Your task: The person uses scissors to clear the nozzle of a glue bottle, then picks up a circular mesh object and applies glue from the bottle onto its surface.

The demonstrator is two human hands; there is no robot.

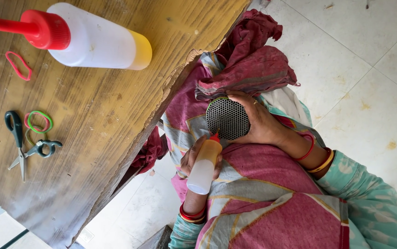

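Nozzle to mesh is the relation we watch here. Our landmark is the round black mesh disc [227,119], held over the lap, off the table's [97,138] ragged edge.

Our right hand [263,122] grasps the disc by its rim, thumb over the far side and fingers wrapped behind, with the perforated face turned towards us. Our left hand [193,159] is clenched around a small squeeze bottle [204,167]. The bottle is clear at the base, yellow higher up, and has a red tip.

The bottle lies just below the disc on the left-hand side. Its long axis runs from our left wrist up towards the disc, so the tip sits at the disc's lower rim. We cannot tell whether tip and mesh actually touch. The left hand is the one nearer the tip, and the right only steadies the disc.

A crumpled dark red cloth [249,60] lies just beyond the disc and touches its far rim. Well away from the disc, a large bottle [92,37] lies on its side on the table, with scissors [23,145] and rubber bands [39,122] nearby.
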